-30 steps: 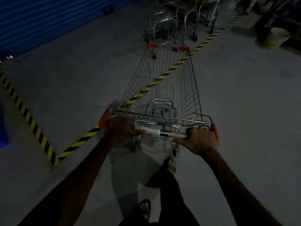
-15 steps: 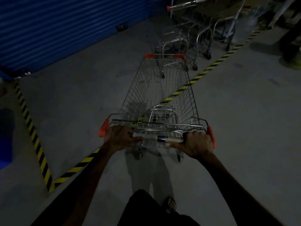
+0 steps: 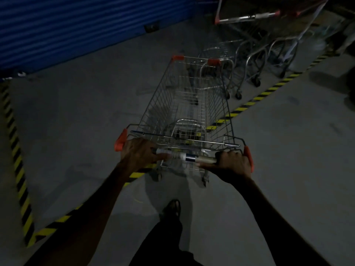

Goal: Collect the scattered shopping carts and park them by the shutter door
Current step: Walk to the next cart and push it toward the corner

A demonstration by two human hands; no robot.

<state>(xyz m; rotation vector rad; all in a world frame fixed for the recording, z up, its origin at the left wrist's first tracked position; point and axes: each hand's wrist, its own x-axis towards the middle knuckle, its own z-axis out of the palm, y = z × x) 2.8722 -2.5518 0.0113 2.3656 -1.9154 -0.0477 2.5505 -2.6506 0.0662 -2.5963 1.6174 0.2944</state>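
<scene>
A wire shopping cart [image 3: 184, 104] with orange corner caps stands in front of me on the grey floor, its basket empty. My left hand [image 3: 139, 151] grips the left end of the cart's handle bar [image 3: 189, 156]. My right hand [image 3: 229, 166] grips the right end. The blue shutter door [image 3: 86, 25] fills the upper left. Several parked carts [image 3: 249, 60] stand nested just beyond my cart's front, at the upper right.
Yellow-and-black hazard tape [image 3: 259, 97] runs diagonally across the floor under the cart, and another strip [image 3: 17, 160] runs down the left side. My foot in a sandal [image 3: 172, 208] is below the cart. Bare concrete lies to the left and right.
The cart has rolled forward and a little to the left over the diagonal tape, closing on the parked carts. The shutter door now fills more of the view. Both hands kept their grip.
</scene>
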